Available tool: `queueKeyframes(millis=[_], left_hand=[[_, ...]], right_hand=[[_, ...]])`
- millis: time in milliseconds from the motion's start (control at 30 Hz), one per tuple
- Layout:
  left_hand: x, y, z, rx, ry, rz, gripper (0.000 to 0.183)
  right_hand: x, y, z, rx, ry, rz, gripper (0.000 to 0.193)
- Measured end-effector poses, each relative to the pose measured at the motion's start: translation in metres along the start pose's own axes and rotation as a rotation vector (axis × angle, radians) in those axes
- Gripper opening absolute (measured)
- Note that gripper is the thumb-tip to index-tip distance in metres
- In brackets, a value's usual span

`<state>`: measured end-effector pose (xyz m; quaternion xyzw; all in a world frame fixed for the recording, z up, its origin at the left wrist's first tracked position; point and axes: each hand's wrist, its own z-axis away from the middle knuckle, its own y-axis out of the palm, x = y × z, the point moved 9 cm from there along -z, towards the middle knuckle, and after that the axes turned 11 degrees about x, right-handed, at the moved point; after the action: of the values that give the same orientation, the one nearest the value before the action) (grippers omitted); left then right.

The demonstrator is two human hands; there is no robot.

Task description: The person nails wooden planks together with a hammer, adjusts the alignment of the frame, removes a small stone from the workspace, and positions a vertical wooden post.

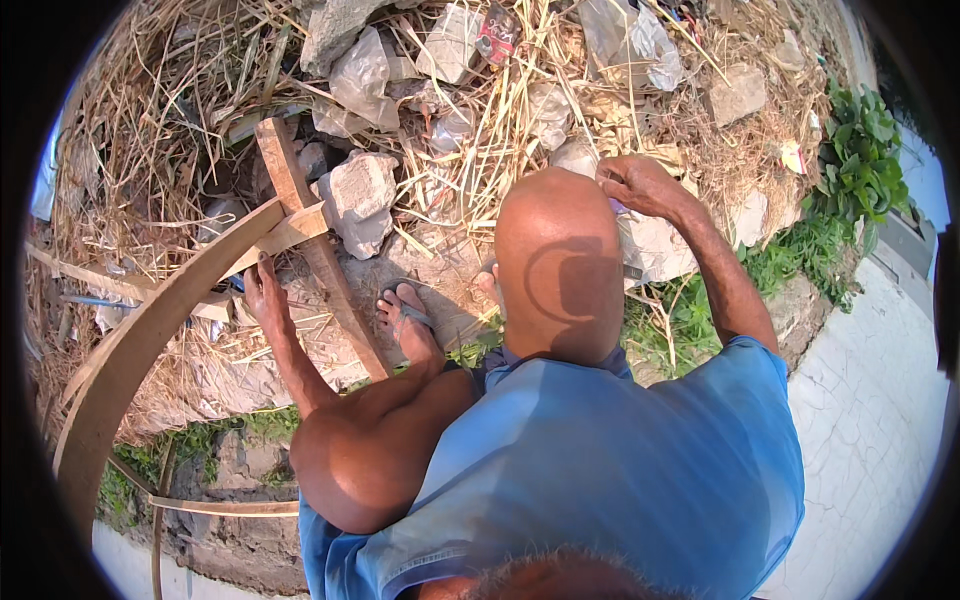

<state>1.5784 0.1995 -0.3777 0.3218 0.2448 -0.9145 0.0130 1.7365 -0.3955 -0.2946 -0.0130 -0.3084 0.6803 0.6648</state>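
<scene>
My left hand (265, 292) is at a short pale wooden batten (297, 228), a digit pressed to its lower edge and the other fingers partly hidden. That batten lies across a reddish-brown wooden strip (335, 285), making a cross. A long wooden plank (170, 300), bent by the lens, meets the cross from the lower left. My right hand (645, 187) is curled beside my raised right knee (555, 255). A bit of something pale purple shows under its fingers, too small to name. A dark, flat tip (632, 272) sticks out beside the knee.
I squat on a ledge strewn with dry straw (200, 100). Stone chunks (360, 200), plastic scraps (362, 75) and a brick-like block (737, 95) lie ahead. Green plants (850, 160) edge the right side, above pale cracked paving (865, 400). Another wooden strip (230, 508) lies at lower left.
</scene>
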Motion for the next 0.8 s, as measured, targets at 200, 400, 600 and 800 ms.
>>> queueKeyframes(millis=[200,400,600,800], left_hand=[[-0.077,0.012,0.03,-0.239,0.369,-0.859,0.066],[-0.08,0.025,0.051,-0.326,0.326,-0.854,0.081],[-0.103,0.014,0.028,-0.17,0.224,-0.821,0.069],[-0.065,-0.022,0.044,-0.251,0.249,-0.85,0.081]], right_hand=[[-0.14,0.23,0.038,-0.003,0.447,0.075,0.03],[-0.172,0.256,0.019,-0.292,0.439,0.193,0.032],[-0.152,0.258,0.045,-0.155,0.287,-0.036,0.038],[-0.077,0.178,0.075,-0.048,0.128,-0.008,0.04]])
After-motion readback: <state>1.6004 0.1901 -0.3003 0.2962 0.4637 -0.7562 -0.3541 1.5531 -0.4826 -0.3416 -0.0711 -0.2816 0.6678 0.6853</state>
